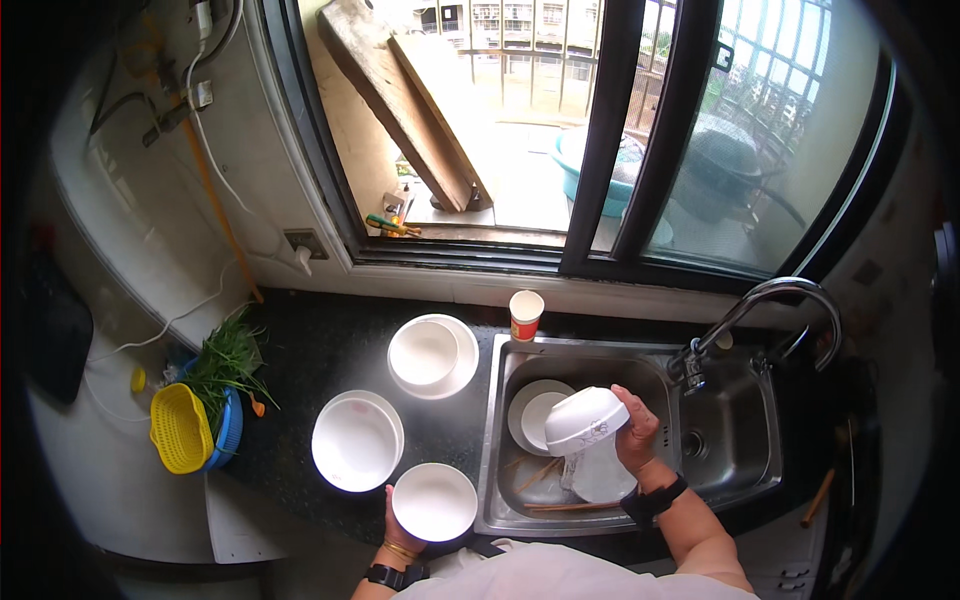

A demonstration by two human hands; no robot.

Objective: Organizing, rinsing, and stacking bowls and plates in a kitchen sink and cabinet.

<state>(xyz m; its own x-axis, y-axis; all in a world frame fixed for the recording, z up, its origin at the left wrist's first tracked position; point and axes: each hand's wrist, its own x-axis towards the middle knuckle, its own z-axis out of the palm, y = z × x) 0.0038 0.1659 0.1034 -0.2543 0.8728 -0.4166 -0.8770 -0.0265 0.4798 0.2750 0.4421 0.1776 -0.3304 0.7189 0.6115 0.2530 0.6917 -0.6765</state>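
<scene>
My left hand (401, 521) grips the side of a plain white bowl (435, 502) at the counter's front edge, its opening facing up. Over the left sink basin (517, 491), my right hand (637, 433) holds a white bowl with a grey flower print (585, 421), tipped on its side. Below that bowl, a white plate (521, 399) and a smaller white dish (535, 427) rest in the basin. A whitish dish (606, 476), partly hidden by my right hand and bowl, lies nearby. Wooden chopsticks (562, 507) lie on the basin floor.
Stacked white bowls (354, 442) and a bowl inside a larger dish (424, 352) stand on the dark counter (292, 360). A paper cup (526, 315) is behind the sink. A chrome faucet (795, 289) arches at right. Yellow (180, 431) and blue baskets (230, 427) with greens (225, 360) sit left.
</scene>
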